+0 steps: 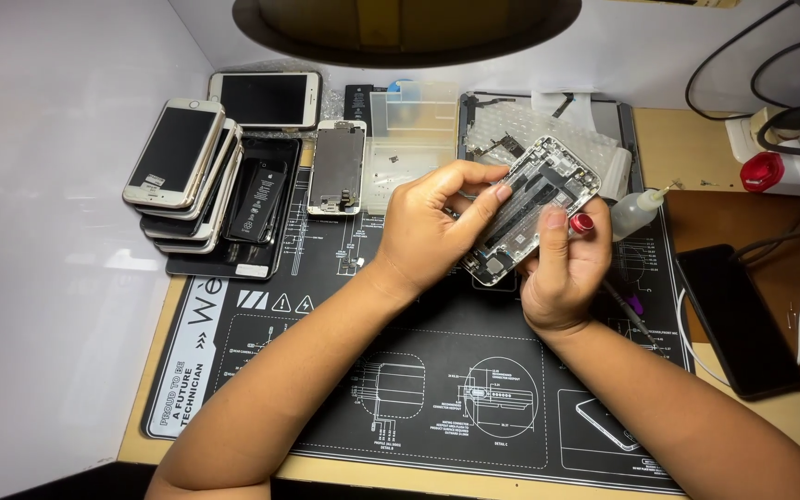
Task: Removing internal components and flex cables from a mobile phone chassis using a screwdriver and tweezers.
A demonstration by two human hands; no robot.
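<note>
Held item: opened phone chassis (534,206), silver frame, inner parts facing up, raised above the middle of the black work mat (437,389), tilted with its far end toward the bench's right rear corner.
Left hand (428,227): fingers clamped on the chassis's left long edge, thumb along the upper side, fingertips (502,193) laid over the inner face.
Right hand (562,268): fingers closed around a slim tool with a red cap (582,222), the thumb pressing it against the chassis's near right edge; the tool's tip is hidden, so I cannot tell what it touches.
Work mat: black with white diagrams, covering most of the wooden bench (678,139) from the front edge to the back.
Left rear corner: stack of phones (187,176) with pale frames and dark screens, leaning; one more phone (266,99) lies flat behind the stack.
Beside the stack: black battery (259,199) on a dark panel.
Rear centre: separate display assembly (338,167), back side up, just beside a clear plastic tray (409,139).
Rear, behind the hands: bubble wrap (548,125) on a grey panel, small loose parts on it.
Right of the hands: small clear squeeze bottle (639,209) with a needle nozzle, lying tilted at the mat's right edge.
Right edge of bench: dark phone (741,319), screen up, on a brown pad; cables (789,74) and a red cap near the right rear corner.
</note>
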